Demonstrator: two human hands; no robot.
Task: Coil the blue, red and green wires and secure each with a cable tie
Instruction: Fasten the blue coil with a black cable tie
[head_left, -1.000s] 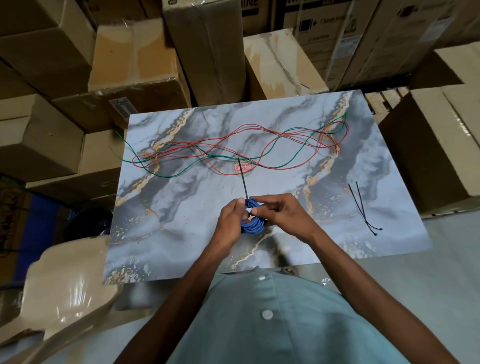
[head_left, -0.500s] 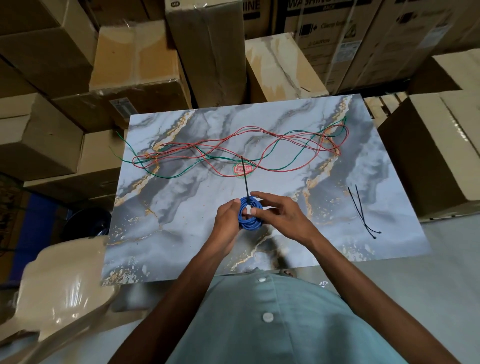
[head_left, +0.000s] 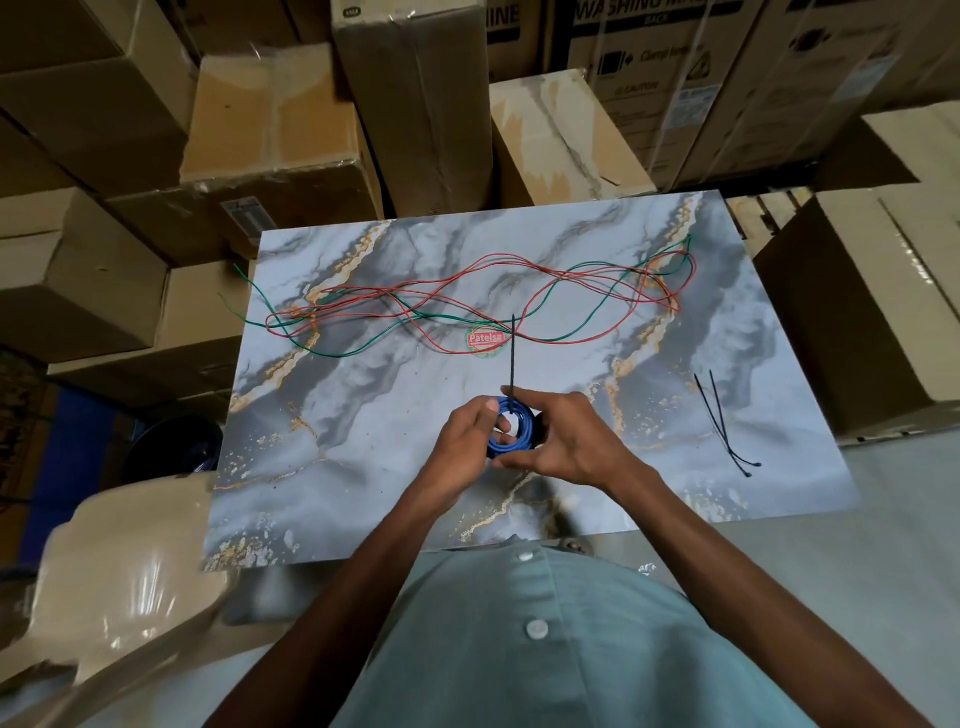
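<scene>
Two hands meet above the middle of the desk, nearer its near edge. The left hand has its fingers curled round the left side of the blue wire coil, thumb on the coil's upper rim. The right hand holds the coil's right and lower side, thumb and fingers wrapped about it. Both grips are clamped on the coil. A black cable tie stands up from the top of the coil, its tail pointing toward the far edge; whether it is locked cannot be told.

The red wire and green wire lie loose and tangled together across the far half of the desk, uncoiled; the green ends overhang the left edge. A round red sticker sits just below them at mid-desk. Two spare cable ties lie crossed near the right edge. Cardboard boxes are stacked beyond the far edge and at both sides.
</scene>
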